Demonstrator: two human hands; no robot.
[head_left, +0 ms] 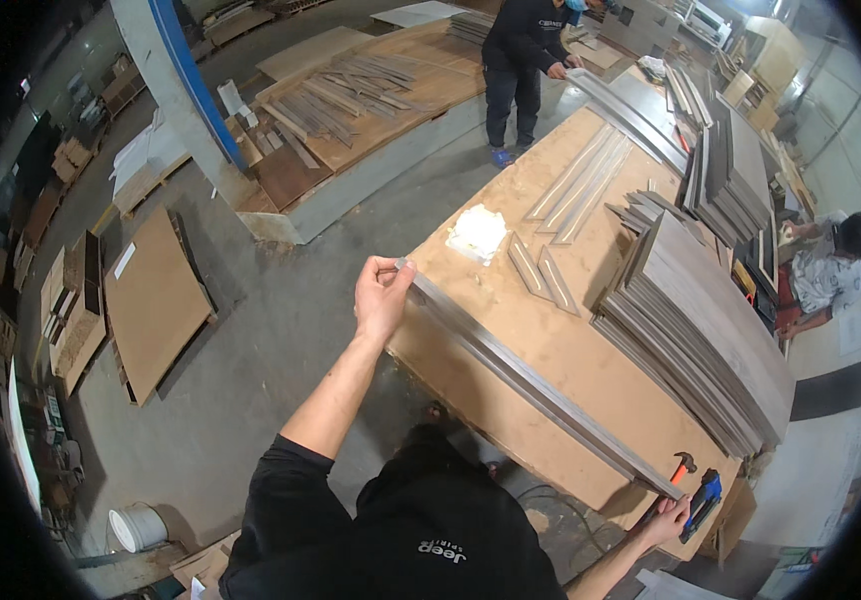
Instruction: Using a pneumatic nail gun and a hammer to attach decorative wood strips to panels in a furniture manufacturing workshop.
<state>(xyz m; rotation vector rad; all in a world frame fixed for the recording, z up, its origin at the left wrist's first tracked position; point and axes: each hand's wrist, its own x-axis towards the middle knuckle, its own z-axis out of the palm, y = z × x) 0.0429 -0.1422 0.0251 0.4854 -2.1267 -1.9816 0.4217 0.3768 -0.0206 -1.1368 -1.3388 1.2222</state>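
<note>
A long grey wood-grain strip [541, 388] spans the near side of the workbench, held between my two hands. My left hand [384, 300] pinches its far-left end, near the bench edge. Its other end, at the lower right, is gripped by my right hand [668, 522]. Close to my right hand lie a hammer [684, 467] with an orange handle and a blue-and-black tool [706, 500] whose kind I cannot make out. Beyond the strip, shorter mitred strips [545, 275] with pale lines rest on the bench, beside a white patch [478, 234].
A tall stack of grey panels [701, 340] takes up the bench's right side, with more panels [726, 180] behind. At the far end a person [526, 70] holds another long strip [631, 115]. Another person [836, 260] is at the right. Brown boards [159, 305] and a white bucket [138, 527] stand left.
</note>
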